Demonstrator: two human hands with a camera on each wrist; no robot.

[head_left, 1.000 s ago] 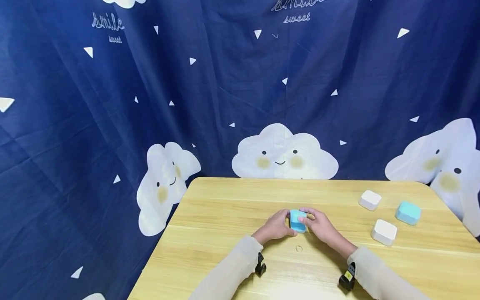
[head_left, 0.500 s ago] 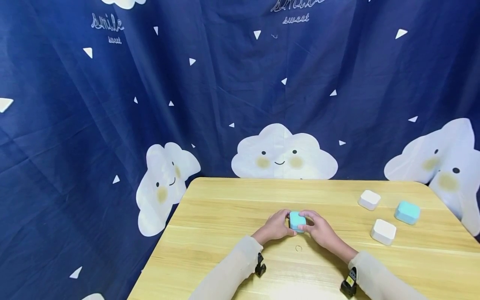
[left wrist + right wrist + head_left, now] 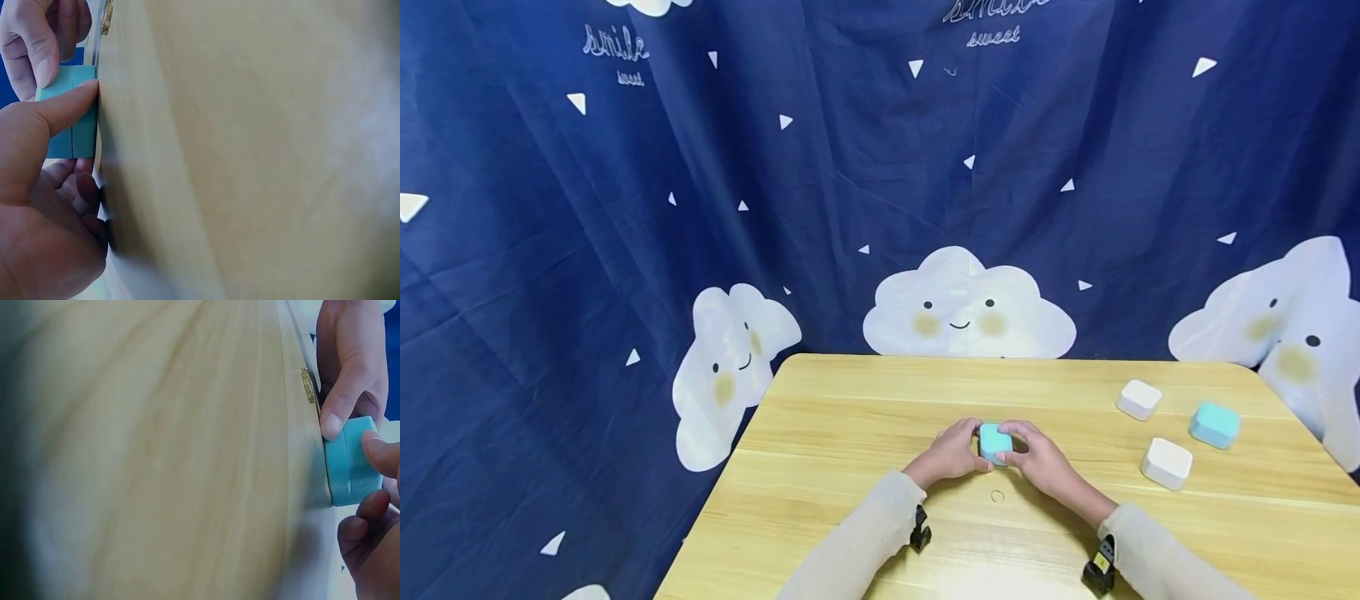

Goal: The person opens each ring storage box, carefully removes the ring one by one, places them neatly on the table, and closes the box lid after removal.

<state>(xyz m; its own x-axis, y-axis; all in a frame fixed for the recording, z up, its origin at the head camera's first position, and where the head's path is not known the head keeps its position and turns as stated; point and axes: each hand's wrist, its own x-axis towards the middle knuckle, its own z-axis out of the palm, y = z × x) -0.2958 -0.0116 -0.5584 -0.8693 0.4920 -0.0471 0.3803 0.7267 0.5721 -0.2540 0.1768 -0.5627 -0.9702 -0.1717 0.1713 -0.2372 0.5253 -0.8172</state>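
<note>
A small turquoise ring box [image 3: 995, 439] stands on the table between both hands, its lid down; both wrist views show a thin seam between lid and base. My left hand [image 3: 951, 452] holds the base, with its thumb along the near side and its fingers behind. From the right, my right hand [image 3: 1043, 457] pinches the lid, thumb at the front and fingers at the back. Just in front of the box lies a thin gold ring [image 3: 997, 497], seen edge-on as a gold band [image 3: 308, 386] in the right wrist view. The box's inside is hidden.
To the right on the wooden table [image 3: 850, 417] are a white box [image 3: 1139, 400] at the back, a similar turquoise box [image 3: 1215, 426] and another white box [image 3: 1167, 464] closer in. A dark blue cloud-print curtain [image 3: 820, 208] hangs behind the table's far edge.
The ring box's lid, raised a second ago with the opening showing, has come down under my right hand. My left hand has stayed on the base. The ring has not moved.
</note>
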